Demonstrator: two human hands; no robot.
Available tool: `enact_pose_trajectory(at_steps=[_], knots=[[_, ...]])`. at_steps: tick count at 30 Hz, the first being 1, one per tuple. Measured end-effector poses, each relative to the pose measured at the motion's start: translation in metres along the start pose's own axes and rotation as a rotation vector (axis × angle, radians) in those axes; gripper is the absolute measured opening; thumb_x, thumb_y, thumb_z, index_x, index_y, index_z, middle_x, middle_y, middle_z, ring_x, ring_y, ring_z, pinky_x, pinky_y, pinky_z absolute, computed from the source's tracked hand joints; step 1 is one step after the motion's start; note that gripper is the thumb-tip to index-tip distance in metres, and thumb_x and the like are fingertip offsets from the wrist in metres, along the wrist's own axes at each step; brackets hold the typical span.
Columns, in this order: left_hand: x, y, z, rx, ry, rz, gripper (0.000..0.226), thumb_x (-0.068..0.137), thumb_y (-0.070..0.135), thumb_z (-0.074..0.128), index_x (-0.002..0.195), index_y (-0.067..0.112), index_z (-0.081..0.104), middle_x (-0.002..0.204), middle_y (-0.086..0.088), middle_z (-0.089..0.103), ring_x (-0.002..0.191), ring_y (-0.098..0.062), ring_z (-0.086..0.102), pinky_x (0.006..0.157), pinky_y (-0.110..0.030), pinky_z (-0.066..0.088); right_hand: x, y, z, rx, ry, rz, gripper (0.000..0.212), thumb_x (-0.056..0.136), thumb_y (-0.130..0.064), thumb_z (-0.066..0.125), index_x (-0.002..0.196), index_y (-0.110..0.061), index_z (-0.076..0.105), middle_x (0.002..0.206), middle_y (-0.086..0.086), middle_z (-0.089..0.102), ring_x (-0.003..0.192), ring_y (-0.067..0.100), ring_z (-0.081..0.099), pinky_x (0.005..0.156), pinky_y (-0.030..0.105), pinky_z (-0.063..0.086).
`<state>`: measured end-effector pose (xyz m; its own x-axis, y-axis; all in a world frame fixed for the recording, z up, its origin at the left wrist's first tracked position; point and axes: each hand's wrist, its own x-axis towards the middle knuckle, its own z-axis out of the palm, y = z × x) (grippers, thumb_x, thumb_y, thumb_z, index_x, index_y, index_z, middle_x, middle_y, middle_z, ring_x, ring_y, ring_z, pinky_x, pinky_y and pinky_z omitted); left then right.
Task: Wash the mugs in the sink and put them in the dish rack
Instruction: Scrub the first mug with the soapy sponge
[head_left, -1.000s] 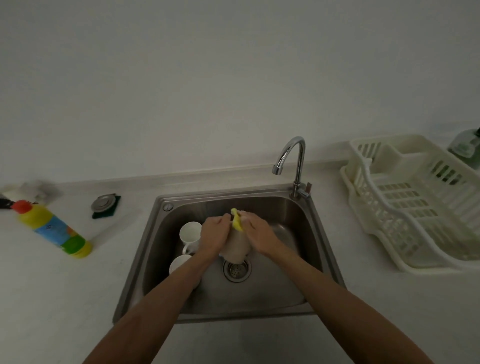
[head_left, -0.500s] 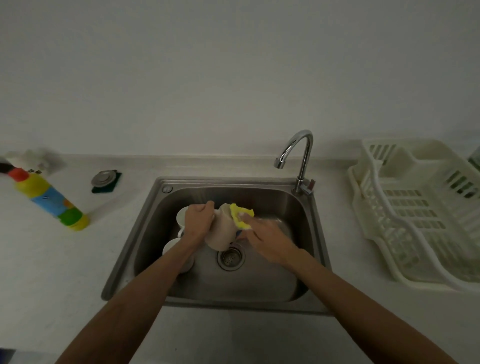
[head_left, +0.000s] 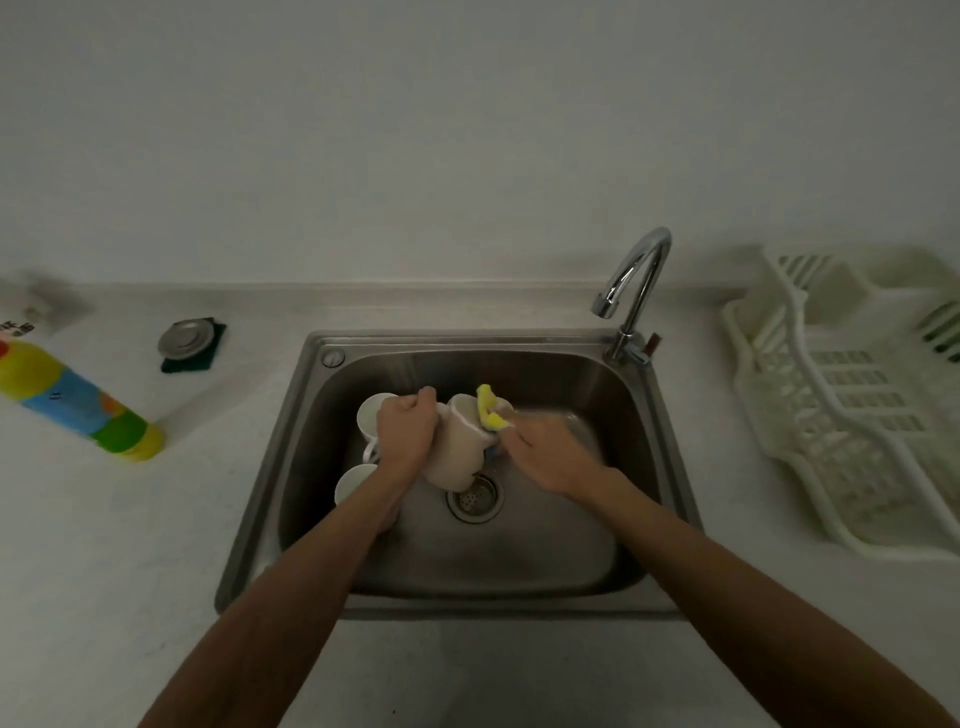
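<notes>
Over the steel sink (head_left: 519, 566), the left hand (head_left: 408, 434) is curled tight round a beige mug (head_left: 457, 460), held tilted above the drain. The right hand (head_left: 550, 457), blurred, pinches a yellow sponge (head_left: 488, 413) against that mug's rim. 2 white mugs (head_left: 371, 415) sit at the sink's left side. The dish rack (head_left: 852, 415) stands on the surface, right of the sink.

A colourful bottle (head_left: 78, 400) sits on the counter (head_left: 104, 571), near a metal drain stopper (head_left: 185, 339) atop a green pad (head_left: 205, 361).
</notes>
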<state>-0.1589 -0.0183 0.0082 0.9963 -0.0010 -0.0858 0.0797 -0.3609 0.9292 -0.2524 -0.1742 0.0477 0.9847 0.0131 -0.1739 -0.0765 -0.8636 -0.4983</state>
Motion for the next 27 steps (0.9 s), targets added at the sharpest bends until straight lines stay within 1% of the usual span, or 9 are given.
enact_pose_trajectory(at_steps=[3, 7, 11, 12, 14, 15, 18, 23, 27], knots=[[0.002, -0.001, 0.003, 0.061, -0.027, 0.023, 0.052, 0.093, 0.014, 0.053, 0.043, 0.016, 0.041, 0.042, 0.002, 0.037, 0.048, -0.013, 0.037, 0.058, -0.03, 0.032, 0.003, -0.014, 0.012, 0.07, 0.007, -0.028, 0.045, 0.103, -0.022, 0.032, 0.146, -0.012, 0.039, 0.128, 0.019, 0.058, 0.101, 0.034, 0.057, 0.076, 0.031, 0.036], [0.01, 0.0, 0.005, 0.029, 0.023, -0.015, 0.049, 0.091, 0.014, 0.052, 0.043, 0.013, 0.04, 0.042, -0.001, 0.036, 0.049, -0.015, 0.035, 0.059, -0.034, 0.034, 0.019, -0.003, 0.002, -0.02, -0.019, -0.022, 0.04, 0.102, -0.026, 0.034, 0.128, -0.002, 0.053, 0.139, 0.019, 0.05, 0.107, 0.033, 0.054, 0.077, 0.032, 0.034], [0.01, 0.001, 0.007, 0.016, 0.006, 0.008, 0.049, 0.091, 0.013, 0.052, 0.044, 0.013, 0.039, 0.043, -0.001, 0.036, 0.048, -0.015, 0.035, 0.059, -0.033, 0.035, 0.017, -0.008, 0.004, 0.088, 0.029, -0.032, 0.042, 0.102, -0.023, 0.032, 0.14, -0.011, 0.046, 0.102, 0.015, 0.062, 0.083, 0.025, 0.056, 0.07, 0.027, 0.034], [0.008, 0.003, 0.008, 0.009, 0.007, 0.014, 0.049, 0.091, 0.013, 0.052, 0.044, 0.013, 0.039, 0.043, -0.001, 0.036, 0.049, -0.014, 0.035, 0.058, -0.033, 0.034, 0.023, -0.007, 0.001, 0.118, 0.056, -0.017, 0.039, 0.102, -0.024, 0.032, 0.132, -0.01, 0.052, 0.093, 0.014, 0.064, 0.076, 0.023, 0.056, 0.069, 0.026, 0.032], [0.011, 0.003, 0.008, -0.006, 0.028, 0.002, 0.048, 0.091, 0.014, 0.053, 0.044, 0.013, 0.039, 0.043, -0.001, 0.035, 0.049, -0.015, 0.034, 0.057, -0.033, 0.034, 0.026, 0.0, -0.006, 0.068, 0.019, 0.01, 0.033, 0.102, -0.022, 0.034, 0.105, -0.002, 0.06, 0.105, 0.021, 0.065, 0.077, 0.026, 0.057, 0.069, 0.03, 0.032], [0.014, 0.0, 0.007, -0.003, 0.028, -0.004, 0.048, 0.091, 0.014, 0.053, 0.044, 0.013, 0.04, 0.043, -0.001, 0.035, 0.049, -0.016, 0.034, 0.058, -0.034, 0.035, 0.022, 0.002, -0.004, 0.01, 0.002, 0.011, 0.031, 0.102, -0.02, 0.035, 0.101, 0.0, 0.059, 0.114, 0.021, 0.062, 0.083, 0.03, 0.057, 0.07, 0.032, 0.032], [0.015, -0.003, 0.007, 0.038, 0.01, 0.029, 0.05, 0.091, 0.013, 0.053, 0.043, 0.012, 0.042, 0.042, -0.003, 0.038, 0.049, -0.017, 0.037, 0.058, -0.038, 0.038, 0.012, -0.012, 0.004, -0.014, 0.008, -0.085, 0.034, 0.102, -0.017, 0.034, 0.123, -0.001, 0.055, 0.114, 0.017, 0.061, 0.089, 0.034, 0.056, 0.074, 0.032, 0.037], [0.012, -0.003, 0.007, 0.002, 0.049, 0.01, 0.048, 0.09, 0.013, 0.053, 0.043, 0.012, 0.041, 0.043, -0.004, 0.036, 0.049, -0.017, 0.035, 0.057, -0.036, 0.036, 0.019, -0.007, -0.008, -0.138, 0.028, -0.083, 0.028, 0.1, -0.02, 0.038, 0.087, -0.003, 0.056, 0.121, 0.023, 0.058, 0.089, 0.039, 0.058, 0.07, 0.039, 0.037], [0.007, -0.005, 0.006, 0.018, 0.04, 0.028, 0.052, 0.091, 0.011, 0.053, 0.041, 0.014, 0.038, 0.037, 0.004, 0.036, 0.048, -0.018, 0.036, 0.057, -0.039, 0.037, 0.011, -0.018, 0.0, -0.07, 0.058, -0.155, 0.037, 0.102, -0.016, 0.033, 0.123, 0.003, 0.055, 0.129, 0.023, 0.056, 0.098, 0.041, 0.059, 0.08, 0.038, 0.044]])
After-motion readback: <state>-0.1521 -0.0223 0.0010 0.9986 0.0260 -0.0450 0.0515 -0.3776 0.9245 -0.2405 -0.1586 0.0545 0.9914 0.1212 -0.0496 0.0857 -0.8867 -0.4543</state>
